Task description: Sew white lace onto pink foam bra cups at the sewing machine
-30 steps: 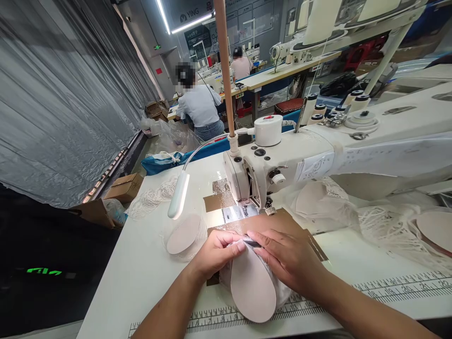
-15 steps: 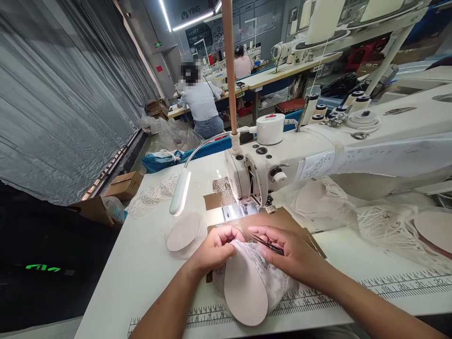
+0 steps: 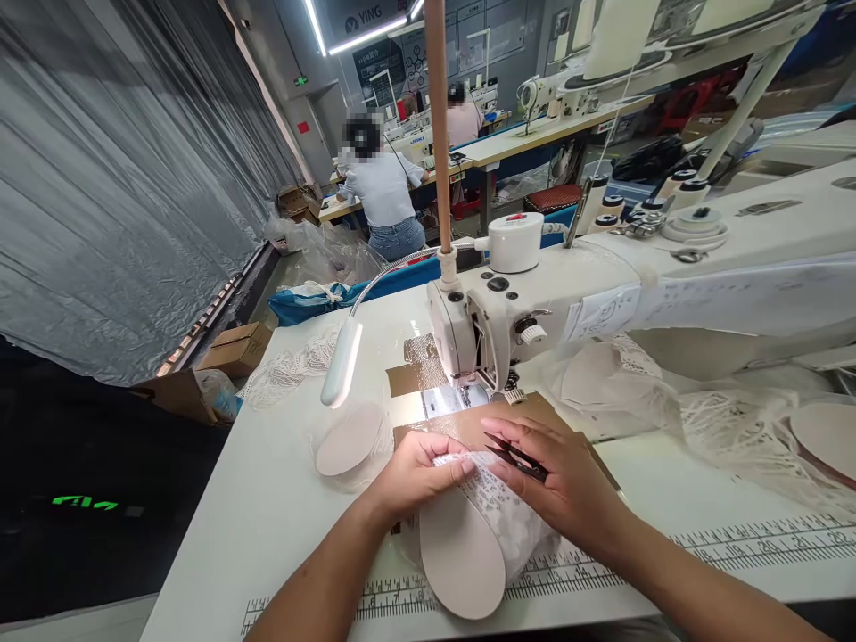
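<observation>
Plenty of room on the left: bare tabletop (image 3: 254,508) runs from the left forearm (image 3: 327,562) to the edge! Farther in, an oval pad (image 3: 349,443) crowds the left hand (image 3: 420,477), the lamp (image 3: 342,366) just beyond. Dead ahead, the sewing machine (image 3: 602,267) blocks the way. The snips (image 3: 525,462) jut from the right hand (image 3: 560,473) into a tight gap between the hands. Rightward, a bare strip reaches the heaped lace (image 3: 722,428).

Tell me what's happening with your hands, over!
Left hand pinching white lace piece. Right hand holding dark snips, blades apart. Pale oval pad covers part of the ruler markings. Sewing machine just beyond the hands.
</observation>
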A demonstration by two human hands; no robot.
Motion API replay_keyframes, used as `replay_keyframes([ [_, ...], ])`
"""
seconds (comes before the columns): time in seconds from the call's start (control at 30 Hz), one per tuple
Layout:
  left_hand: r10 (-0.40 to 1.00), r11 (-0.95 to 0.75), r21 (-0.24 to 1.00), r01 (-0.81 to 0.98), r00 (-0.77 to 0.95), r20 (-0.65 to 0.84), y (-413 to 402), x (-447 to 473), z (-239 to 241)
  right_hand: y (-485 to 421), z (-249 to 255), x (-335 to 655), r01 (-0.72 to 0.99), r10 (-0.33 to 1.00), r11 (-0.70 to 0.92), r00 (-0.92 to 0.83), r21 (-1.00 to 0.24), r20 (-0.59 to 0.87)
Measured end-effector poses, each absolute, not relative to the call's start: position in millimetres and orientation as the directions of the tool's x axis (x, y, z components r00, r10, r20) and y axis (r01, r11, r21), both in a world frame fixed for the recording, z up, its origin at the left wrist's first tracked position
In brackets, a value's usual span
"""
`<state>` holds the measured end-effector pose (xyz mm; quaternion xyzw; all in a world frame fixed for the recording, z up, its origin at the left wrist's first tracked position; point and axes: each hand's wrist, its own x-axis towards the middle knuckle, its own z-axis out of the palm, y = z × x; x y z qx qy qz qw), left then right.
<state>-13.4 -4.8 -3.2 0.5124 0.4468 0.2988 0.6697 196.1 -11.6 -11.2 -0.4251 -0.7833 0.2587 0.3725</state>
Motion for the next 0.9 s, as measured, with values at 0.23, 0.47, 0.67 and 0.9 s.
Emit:
replay_keyframes([
  [0.23,0.849,0.333,0.943,-0.003,0.437,-0.298,-6,-13,4,-14,-17,197,0.47,0.684,0.73,-0.49,-0.496,0.541],
  [0.47,0.863,0.28,0.96,0.006,0.438,-0.254,-7,-13,6,-14,-17,193,0.542,0.735,0.678,-0.483,-0.496,0.477],
  [0.67,0.852,0.29,0.957,0.012,0.452,-0.264,-7,-13,8,-14,-17,193,0.548,0.747,0.664,-0.464,-0.509,0.477],
  [0.9,0.852,0.275,0.961,0.039,0.453,-0.262,-10,-12,6,-15,-19,190,0.564,0.741,0.669,-0.453,-0.485,0.496],
])
